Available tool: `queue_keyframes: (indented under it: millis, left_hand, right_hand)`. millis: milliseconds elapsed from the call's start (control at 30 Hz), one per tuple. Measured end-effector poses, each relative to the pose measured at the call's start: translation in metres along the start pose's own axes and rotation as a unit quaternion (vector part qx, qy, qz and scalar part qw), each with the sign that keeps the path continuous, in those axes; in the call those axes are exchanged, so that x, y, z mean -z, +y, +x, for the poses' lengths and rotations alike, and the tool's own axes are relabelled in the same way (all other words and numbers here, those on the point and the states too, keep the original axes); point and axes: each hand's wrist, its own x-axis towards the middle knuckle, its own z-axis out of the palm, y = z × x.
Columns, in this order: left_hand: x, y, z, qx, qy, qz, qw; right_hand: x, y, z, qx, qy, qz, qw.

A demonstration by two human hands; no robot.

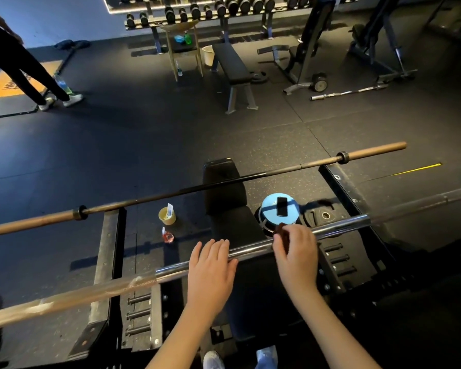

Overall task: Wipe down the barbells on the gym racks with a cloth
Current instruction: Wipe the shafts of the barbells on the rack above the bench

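Chrome barbell (252, 249) under flat left hand (210, 265); right hand (296, 253) pinches cloth (283, 233).

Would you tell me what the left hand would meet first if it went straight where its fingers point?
Past the near barbell it rests on, the left hand would likely reach the far barbell; depth is unclear.

Was gym, free-weight area. Dumbbell rack (224, 12) lined back wall. Flat bench (230, 63) and incline bench (314, 30) stood on black rubber floor (117, 134). Barbells (197, 189) lay across steel racks (338, 182). Curl bar (349, 92) and weight plate (258, 75) lay loose on floor.
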Motion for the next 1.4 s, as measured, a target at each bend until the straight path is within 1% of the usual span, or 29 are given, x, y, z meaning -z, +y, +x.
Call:
queue_keyframes:
  millis: [33, 100, 133, 167, 200, 267, 333, 367, 400, 467, 500, 533, 567, 600, 700, 767, 800, 833, 900, 933, 967, 1000, 1067, 1167, 1233, 1267, 1333, 1367, 1400]
  left_hand:
    - [0.002, 0.001, 0.000, 0.007, -0.012, -0.003, 1.000]
    - [0.009, 0.005, 0.001, 0.024, -0.047, -0.006, 0.999]
    - [0.011, 0.006, 0.002, 0.030, -0.063, -0.012, 0.997]
    - [0.014, 0.007, 0.003, 0.032, -0.070, -0.022, 0.997]
    - [0.016, 0.008, 0.005, 0.028, -0.071, -0.030, 0.997]
    - [0.021, 0.012, 0.008, 0.010, -0.076, -0.040, 0.996]
    - [0.024, 0.021, 0.014, -0.013, -0.087, -0.054, 0.995]
    - [0.024, 0.026, 0.018, -0.025, -0.092, -0.058, 0.994]
    - [0.023, 0.033, 0.023, -0.038, -0.099, -0.055, 0.993]
    - [0.018, 0.043, 0.030, -0.058, -0.117, -0.045, 0.990]
    - [0.016, 0.047, 0.033, -0.061, -0.124, -0.040, 0.990]
    - [0.013, 0.049, 0.034, -0.060, -0.125, -0.033, 0.990]
    - [0.012, 0.049, 0.035, -0.058, -0.122, -0.023, 0.990]
    - [0.010, 0.049, 0.036, -0.060, -0.118, -0.015, 0.991]
    - [0.008, 0.047, 0.036, -0.068, -0.111, 0.000, 0.991]
    - [0.007, 0.048, 0.036, -0.067, -0.110, 0.002, 0.992]
    - [0.007, 0.049, 0.036, -0.065, -0.109, 0.003, 0.992]
    - [0.007, 0.049, 0.036, -0.064, -0.108, 0.006, 0.992]
    - [0.007, 0.049, 0.035, -0.060, -0.108, 0.008, 0.992]
    - [0.007, 0.049, 0.035, -0.059, -0.108, 0.007, 0.992]
    - [0.007, 0.049, 0.035, -0.059, -0.107, 0.007, 0.993]
    - [0.007, 0.049, 0.035, -0.059, -0.106, 0.006, 0.993]
    - [0.007, 0.049, 0.035, -0.060, -0.102, -0.003, 0.993]
    - [0.006, 0.048, 0.035, -0.063, -0.100, -0.007, 0.993]
    - [0.006, 0.047, 0.035, -0.064, -0.098, -0.005, 0.993]
    - [0.006, 0.047, 0.034, -0.063, -0.097, -0.005, 0.993]
    - [0.005, 0.047, 0.034, -0.064, -0.098, -0.008, 0.993]
    - [0.005, 0.046, 0.034, -0.066, -0.097, -0.009, 0.993]
    - [0.004, 0.046, 0.033, -0.067, -0.095, -0.012, 0.993]
  right_hand:
    - [-0.001, 0.002, -0.004, 0.060, -0.029, -0.007, 0.998]
    - [0.008, 0.020, -0.002, 0.178, -0.087, -0.037, 0.980]
    - [0.014, 0.033, 0.004, 0.211, -0.101, -0.061, 0.970]
    - [0.019, 0.046, 0.010, 0.216, -0.104, -0.084, 0.967]
    - [0.024, 0.056, 0.014, 0.191, -0.093, -0.095, 0.973]
    - [0.025, 0.060, 0.014, 0.077, -0.039, -0.070, 0.994]
    - [0.015, 0.040, 0.005, -0.039, 0.021, -0.030, 0.999]
    - [0.009, 0.028, 0.000, -0.062, 0.029, -0.013, 0.998]
    - [0.005, 0.020, -0.005, -0.049, 0.022, -0.001, 0.999]
    - [0.005, 0.022, -0.012, 0.066, -0.038, -0.004, 0.997]
    - [0.012, 0.031, -0.008, 0.129, -0.072, -0.019, 0.989]
    - [0.021, 0.043, 0.001, 0.167, -0.092, -0.034, 0.981]
    - [0.029, 0.055, 0.011, 0.167, -0.099, -0.043, 0.980]
    - [0.037, 0.064, 0.021, 0.133, -0.090, -0.042, 0.986]
    - [0.041, 0.072, 0.033, -0.016, 0.004, -0.016, 1.000]
    - [0.030, 0.061, 0.028, -0.078, 0.050, -0.034, 0.995]
    - [0.026, 0.054, 0.024, -0.079, 0.055, -0.037, 0.995]
    - [0.025, 0.052, 0.021, -0.054, 0.043, -0.033, 0.997]
    - [0.033, 0.059, 0.021, 0.043, -0.014, -0.035, 0.998]
    - [0.041, 0.068, 0.026, 0.074, -0.038, -0.043, 0.996]
    - [0.049, 0.079, 0.033, 0.080, -0.047, -0.054, 0.994]
    - [0.056, 0.090, 0.040, 0.060, -0.039, -0.063, 0.995]
    - [0.063, 0.105, 0.050, -0.015, 0.007, -0.068, 0.998]
    - [0.054, 0.092, 0.053, -0.131, 0.078, -0.042, 0.987]
    - [0.050, 0.080, 0.049, -0.155, 0.078, -0.024, 0.985]
    - [0.051, 0.081, 0.045, -0.137, 0.051, -0.025, 0.989]
    - [0.059, 0.099, 0.038, -0.061, -0.040, -0.063, 0.995]
    - [0.067, 0.114, 0.039, -0.021, -0.075, -0.098, 0.992]
    - [0.076, 0.129, 0.042, -0.002, -0.096, -0.121, 0.988]
